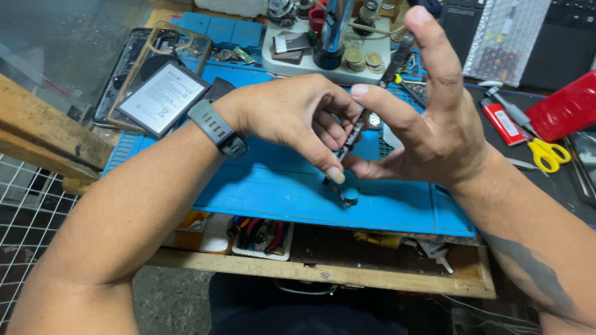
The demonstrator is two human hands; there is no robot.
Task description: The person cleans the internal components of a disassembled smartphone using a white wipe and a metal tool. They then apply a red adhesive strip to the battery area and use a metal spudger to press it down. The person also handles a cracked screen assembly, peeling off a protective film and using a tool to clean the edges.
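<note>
My left hand (292,118), with a grey band on its wrist, pinches a thin dark flat part (351,138) held on edge above a blue work mat (261,192). My right hand (428,118) touches the same part from the right with its thumb and forefinger, while the other fingers stand spread upward. A dark screwdriver (397,59) runs between the right hand's fingers, tip down toward the part. Just below both hands a small blue round knob (349,196) rests on the mat. What the part is exactly stays hidden by the fingers.
A flat phone battery (162,98) lies on a clear case and a dark phone at the mat's back left. A white tray (292,62) of small tools stands behind. Yellow-handled scissors (546,154), a red tool (504,123) and a red pouch (568,105) lie right. A drawer of pliers (261,236) is open below.
</note>
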